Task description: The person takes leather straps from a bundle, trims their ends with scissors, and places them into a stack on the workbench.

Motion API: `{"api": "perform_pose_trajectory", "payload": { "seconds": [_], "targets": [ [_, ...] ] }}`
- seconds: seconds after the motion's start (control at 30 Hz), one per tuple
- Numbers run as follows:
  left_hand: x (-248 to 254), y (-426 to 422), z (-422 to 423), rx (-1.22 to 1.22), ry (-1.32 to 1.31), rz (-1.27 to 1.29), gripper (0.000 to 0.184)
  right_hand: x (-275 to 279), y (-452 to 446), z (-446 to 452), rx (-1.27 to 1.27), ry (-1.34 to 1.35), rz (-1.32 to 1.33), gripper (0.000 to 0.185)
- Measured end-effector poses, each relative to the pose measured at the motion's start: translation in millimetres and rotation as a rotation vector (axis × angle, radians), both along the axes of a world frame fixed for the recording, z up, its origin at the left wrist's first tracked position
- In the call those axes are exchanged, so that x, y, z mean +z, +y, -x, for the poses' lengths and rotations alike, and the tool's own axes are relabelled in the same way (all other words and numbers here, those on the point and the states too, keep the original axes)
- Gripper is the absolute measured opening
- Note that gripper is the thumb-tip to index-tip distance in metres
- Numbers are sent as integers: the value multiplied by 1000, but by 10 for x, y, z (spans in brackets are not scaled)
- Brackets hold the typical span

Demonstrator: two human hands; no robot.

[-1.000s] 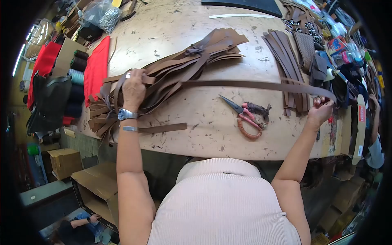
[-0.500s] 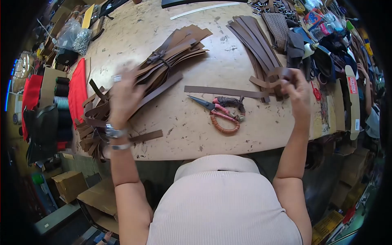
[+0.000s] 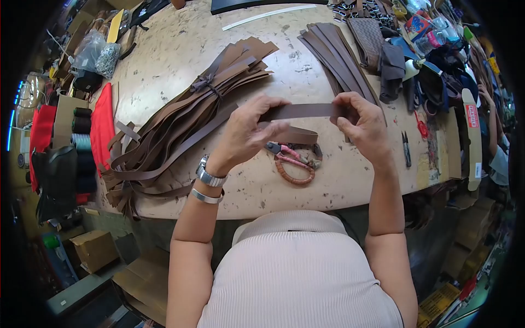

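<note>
A brown strip [image 3: 306, 111] stretches between my two hands above the table. My right hand [image 3: 362, 121] pinches its right end. At the other end my left hand [image 3: 249, 128] is closed around the strip, with a folded length of it hanging below the fingers. Scissors with pink and orange wrapped handles [image 3: 295, 174] lie beneath, their blades mostly hidden by my left hand and the strip. To the left lies a tied bundle of brown strips [image 3: 169, 117]. Another stack of brown strips [image 3: 340, 60] fans out behind my right hand.
Red fabric [image 3: 102, 128] and thread spools [image 3: 82, 123] stand at the left edge. A white strip [image 3: 268, 17] lies at the back. Bags, pouches and a bottle crowd the right side, near a black pen [image 3: 406, 148]. A cardboard box [image 3: 94, 250] sits below. Another person's arm shows far right.
My left hand has left the tied bundle and moved right to the strip. My right hand has come inward from the right, and the strip is now stretched between both hands. The view has shifted.
</note>
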State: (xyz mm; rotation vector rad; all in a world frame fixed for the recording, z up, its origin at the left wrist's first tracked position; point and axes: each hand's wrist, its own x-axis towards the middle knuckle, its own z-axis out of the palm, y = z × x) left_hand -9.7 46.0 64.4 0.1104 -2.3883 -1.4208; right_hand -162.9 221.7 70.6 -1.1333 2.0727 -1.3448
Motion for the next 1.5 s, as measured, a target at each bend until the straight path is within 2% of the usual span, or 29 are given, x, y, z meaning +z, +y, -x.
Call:
{"api": "perform_pose_trajectory", "payload": {
  "seconds": [0.03, 0.1, 0.13, 0.2, 0.27, 0.43, 0.5, 0.53, 0.63, 0.67, 0.77, 0.8, 0.9, 1.0, 1.07, 1.1, 1.13, 1.17, 1.23, 1.27, 1.37, 1.43, 1.5],
  "targets": [
    [-50, -25, -21, -12, 22, -19, 23, -22, -21, 10, 24, 17, 43, 24],
    [-72, -67, -58, -17, -128, -326, 24, -28, -98, 4, 82, 48, 119, 21],
    [-64, -87, -57, -19, -199, -478, 24, -1, -145, -5, 84, -58, 131, 18],
    [1, -82, 25, -95, -118, -518, 24, 98, -236, -51, 87, -270, 152, 15],
    [17, -57, 122, -125, -46, -589, 20, 173, -332, -107, 69, -240, 252, 14],
    [-73, -30, 184, -383, -134, -730, 22, 184, -484, -140, 31, -264, 513, 24],
    [-69, -51, 164, -410, -128, -760, 23, 247, -422, -109, 48, -190, 443, 22],
    [40, -122, 120, -354, -278, -744, 22, 293, -379, -90, 57, -152, 406, 22],
    [164, -149, 131, -228, -283, -231, 22, 390, -265, -116, 350, 113, 336, 20],
    [95, -143, 139, -214, -208, -194, 22, 456, -220, -88, 504, 131, 199, 16],
    [272, -132, 120, -253, -306, -7, 20, 340, -143, -49, 524, 118, 175, 14],
    [282, -149, 102, -268, -312, -56, 20, 299, -80, -59, 372, -144, 247, 15],
    [336, -244, 1, -283, -350, -139, 20, 27, 41, 88, 204, -621, 605, 12],
    [374, -363, -87, -238, -367, -55, 19, -250, 186, 294, 155, -726, 734, 19],
    [363, -381, -121, -188, -517, -105, 18, -283, 231, 289, 88, -365, 115, 27],
    [360, -372, -131, -167, -593, -131, 18, -275, 213, 256, 132, -55, -129, 31],
    [237, -396, -124, -248, -375, 232, 19, -266, 193, 224, 186, 269, -353, 35],
    [186, -350, -110, -244, -384, 262, 22, -294, 155, 147, 199, 274, -431, 37],
    [-51, -286, -87, -283, -392, 271, 26, -372, 38, 16, 263, 407, -289, 35],
    [-152, -249, -75, -295, -379, 350, 28, -375, -57, -101, 285, 331, -226, 32],
    [-353, -137, -31, -247, -287, 230, 30, -396, -280, -430, 293, 118, -80, 24],
    [-268, -119, -36, -219, -372, 280, 31, -481, -336, -537, 232, -18, -40, 18],
    [-255, -189, -78, -238, -418, 271, 32, -468, -319, -492, 216, 75, 6, 12]
  ]
}}
